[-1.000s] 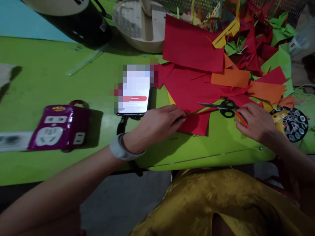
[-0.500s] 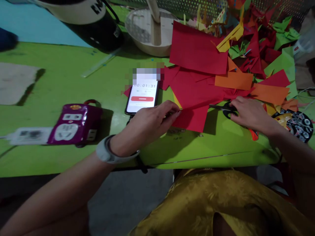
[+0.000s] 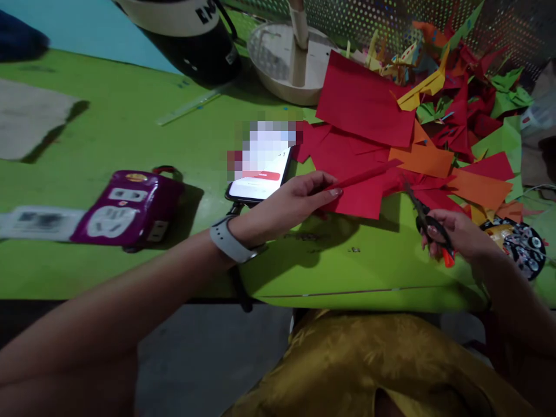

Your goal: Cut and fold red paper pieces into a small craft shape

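My left hand, with a grey band on its wrist, pinches a piece of red paper between thumb and fingers. A narrow strip or folded edge of it stretches to the right from the fingertips. My right hand is closed on the black handles of a pair of scissors. The blades point up and to the left, apart from the held paper. More red sheets lie flat just beyond. Beside my left hand a lit phone rests on the table, its top blurred out.
A heap of folded coloured paper fills the back right. Orange strips lie before it. A purple power socket sits at left. A dark cup and a round white base stand behind. A patterned round object lies at right.
My right hand has lifted the scissors off the table and drawn them nearer, turning the blades upward. My left hand has shifted right, and the red paper's strip has risen. The view has moved slightly.
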`<state>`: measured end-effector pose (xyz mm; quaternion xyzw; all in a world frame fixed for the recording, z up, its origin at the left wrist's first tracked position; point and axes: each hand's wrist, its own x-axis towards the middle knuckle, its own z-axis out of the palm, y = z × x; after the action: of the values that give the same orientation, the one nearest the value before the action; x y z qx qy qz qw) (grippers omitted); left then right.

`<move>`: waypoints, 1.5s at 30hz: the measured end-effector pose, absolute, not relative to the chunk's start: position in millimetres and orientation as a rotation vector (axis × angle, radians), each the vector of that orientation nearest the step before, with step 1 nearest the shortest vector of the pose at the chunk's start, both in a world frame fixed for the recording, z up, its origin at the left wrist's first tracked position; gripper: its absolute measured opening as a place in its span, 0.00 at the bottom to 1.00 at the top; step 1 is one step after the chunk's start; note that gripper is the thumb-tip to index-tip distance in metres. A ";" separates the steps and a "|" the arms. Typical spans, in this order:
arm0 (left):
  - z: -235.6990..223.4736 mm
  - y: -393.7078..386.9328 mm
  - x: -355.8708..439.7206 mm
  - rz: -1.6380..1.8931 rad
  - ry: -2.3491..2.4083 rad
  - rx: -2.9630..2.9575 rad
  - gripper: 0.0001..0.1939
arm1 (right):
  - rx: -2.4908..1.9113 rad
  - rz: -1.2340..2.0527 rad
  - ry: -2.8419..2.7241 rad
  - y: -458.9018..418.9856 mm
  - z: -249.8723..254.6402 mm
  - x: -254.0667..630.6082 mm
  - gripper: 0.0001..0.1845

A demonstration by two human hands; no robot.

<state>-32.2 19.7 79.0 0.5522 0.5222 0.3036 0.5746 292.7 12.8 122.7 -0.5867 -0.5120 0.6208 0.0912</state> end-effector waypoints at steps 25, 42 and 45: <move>77.1 22.4 -49.8 0.920 0.688 2.214 0.19 | -1.389 1.767 -1.159 10.7 112.4 268.1 0.33; 89.1 19.7 -26.4 0.622 1.013 1.255 0.17 | -1.445 1.536 -1.287 12.2 110.1 271.8 0.23; 83.8 20.0 -25.3 0.653 0.988 0.941 0.16 | -1.483 1.714 -1.367 4.7 112.1 287.7 0.30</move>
<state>-25.3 20.0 83.8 0.4269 0.4483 0.2961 0.7274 287.7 4.7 112.1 -0.5432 -0.5007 0.6278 0.2452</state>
